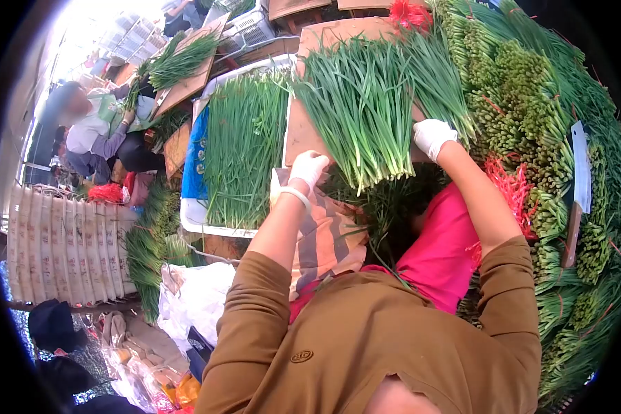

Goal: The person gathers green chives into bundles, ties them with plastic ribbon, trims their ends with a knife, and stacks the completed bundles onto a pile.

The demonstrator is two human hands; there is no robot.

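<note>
"Can any writing be read?"

"None with certainty. Faint reddish characters are printed down a pale ribbed stack (pixel 69 248) at the left, but they are too small to be read. An oval badge (pixel 301 356) is set on the brown shirt (pixel 407 331), its lettering unclear."

"Where are the green stalks (pixel 359 103) placed?"

"They are spread across a flat brown board (pixel 303 131) ahead, the slim leaves pointed to the far side, the pale ends hung past its near edge."

"And the left hand (pixel 310 169) and right hand (pixel 435 138)?"

"They are held apart, both white-gloved: one by the board's near left corner, the other at the stalks' right side. Whether anything is gripped cannot be made out."

"What else is seen?"

"More leaves are packed in a white plastic tub (pixel 194 219) at the left. At the right, a wooden-handled knife (pixel 577 200) is laid on the bundles (pixel 524 90), near tangled red string (pixel 507 186)."
</note>
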